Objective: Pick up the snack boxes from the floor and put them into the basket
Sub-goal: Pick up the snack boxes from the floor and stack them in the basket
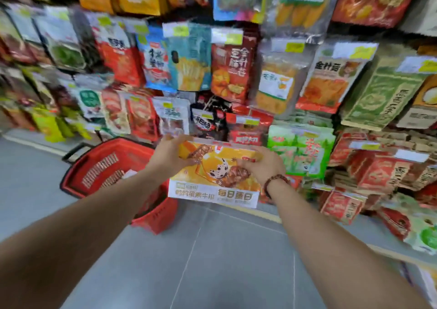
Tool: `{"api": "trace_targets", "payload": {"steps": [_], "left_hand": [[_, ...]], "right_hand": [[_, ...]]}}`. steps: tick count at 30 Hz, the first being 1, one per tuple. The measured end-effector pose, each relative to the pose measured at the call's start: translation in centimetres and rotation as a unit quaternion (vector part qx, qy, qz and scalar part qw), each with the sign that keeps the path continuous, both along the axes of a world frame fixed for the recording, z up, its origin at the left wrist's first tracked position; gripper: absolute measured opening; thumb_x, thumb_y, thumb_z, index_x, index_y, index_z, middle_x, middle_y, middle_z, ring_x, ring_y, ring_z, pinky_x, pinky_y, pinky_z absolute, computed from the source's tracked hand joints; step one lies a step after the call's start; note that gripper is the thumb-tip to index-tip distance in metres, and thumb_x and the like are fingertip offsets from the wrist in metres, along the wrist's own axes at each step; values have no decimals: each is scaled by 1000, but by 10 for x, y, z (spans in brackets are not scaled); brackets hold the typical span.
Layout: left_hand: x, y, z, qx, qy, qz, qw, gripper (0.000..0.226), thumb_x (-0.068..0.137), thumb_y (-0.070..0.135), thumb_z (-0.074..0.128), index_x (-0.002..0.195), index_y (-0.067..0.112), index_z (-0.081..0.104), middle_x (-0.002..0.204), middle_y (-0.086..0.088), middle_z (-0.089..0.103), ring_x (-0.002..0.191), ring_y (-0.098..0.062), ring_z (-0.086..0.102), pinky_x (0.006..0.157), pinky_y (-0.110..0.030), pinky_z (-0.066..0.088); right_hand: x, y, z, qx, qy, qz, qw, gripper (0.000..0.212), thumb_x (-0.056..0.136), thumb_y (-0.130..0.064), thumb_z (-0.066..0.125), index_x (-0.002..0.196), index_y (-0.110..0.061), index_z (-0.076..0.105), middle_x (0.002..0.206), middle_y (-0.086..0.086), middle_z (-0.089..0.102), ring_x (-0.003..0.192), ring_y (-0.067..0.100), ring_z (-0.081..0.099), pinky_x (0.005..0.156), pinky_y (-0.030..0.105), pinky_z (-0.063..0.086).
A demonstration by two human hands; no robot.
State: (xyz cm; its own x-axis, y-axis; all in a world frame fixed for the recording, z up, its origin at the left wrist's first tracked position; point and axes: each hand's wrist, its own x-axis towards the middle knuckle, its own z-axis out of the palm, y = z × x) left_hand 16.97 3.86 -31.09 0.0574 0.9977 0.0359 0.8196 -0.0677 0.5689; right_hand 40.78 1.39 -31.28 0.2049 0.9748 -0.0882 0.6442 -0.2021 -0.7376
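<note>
Snack box (214, 174), upside-down "每日蛋白", gripped by left hand (170, 157), right hand (264, 169).

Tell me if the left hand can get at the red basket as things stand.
Probably yes. The red basket stands open-topped on the floor close by the left hand, with nothing between them. That hand and the right hand both grip the snack box, so it would arrive carrying it.

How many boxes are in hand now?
1: a box, gripped by the left hand and right hand, beside the basket. Another behind it could be hidden.
</note>
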Motion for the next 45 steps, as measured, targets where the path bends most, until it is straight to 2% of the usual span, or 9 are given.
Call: {"api": "trace_targets", "payload": {"steps": [6,12,17,22,26,29,33,39,45], "left_hand": [[-155,-6,-12,15,-17,93,995,61,68,29,83,123,27,57,121,-10,50,79,-13,50,54,-9,41],[-241,11,-32,5,-49,154,987,60,67,28,83,121,29,58,128,-8,47,81,-9,46,47,-8,39],[-283,58,-60,-14,-65,190,980,58,65,24,85,118,29,60,122,-8,47,87,-11,45,46,-9,39],[-321,137,-87,-57,-76,232,968,55,60,29,87,110,34,65,120,-4,52,105,-22,54,71,-19,40],[-341,197,-101,-90,-113,238,961,44,66,21,83,107,26,68,110,0,54,85,-10,54,56,-6,36],[-353,228,-114,-96,-117,248,957,43,67,24,83,107,27,68,100,7,53,95,-14,51,75,-19,39],[-374,263,-136,-112,-141,242,953,35,73,30,79,106,24,70,94,5,66,76,-3,58,57,-5,38],[-411,312,-185,-129,-164,218,953,35,74,29,78,108,21,71,90,2,69,69,1,55,64,-13,40],[-455,357,-254,-152,-163,160,962,33,77,20,76,110,17,70,96,1,63,91,-8,56,67,-1,35]], "right_hand": [[-160,33,-21,-7,21,72,997,63,73,-50,74,129,-26,55,124,-1,63,115,21,57,91,30,45],[-249,74,-38,-24,15,115,993,67,73,-51,74,131,-24,54,125,1,62,116,23,57,94,35,47],[-293,131,-61,-35,-9,141,989,67,75,-50,72,133,-23,52,128,1,60,117,22,56,92,32,46],[-329,204,-101,-65,25,137,988,65,75,-48,73,131,-24,52,130,-1,59,115,20,57,90,30,47],[-352,256,-124,-79,15,131,988,64,75,-51,72,130,-25,54,129,-4,59,113,19,58,85,29,49],[-365,290,-137,-91,6,128,988,63,74,-53,72,128,-26,54,124,-1,62,110,21,59,80,30,49],[-381,323,-155,-111,-11,128,985,66,74,-53,71,130,-25,51,123,4,61,107,24,59,79,31,48],[-416,350,-209,-150,3,91,985,77,76,-55,69,142,-34,35,141,11,41,107,30,59,84,40,53],[-460,363,-276,-170,27,5,985,75,77,-50,70,142,-35,36,122,15,47,104,32,55,93,39,46]]}}
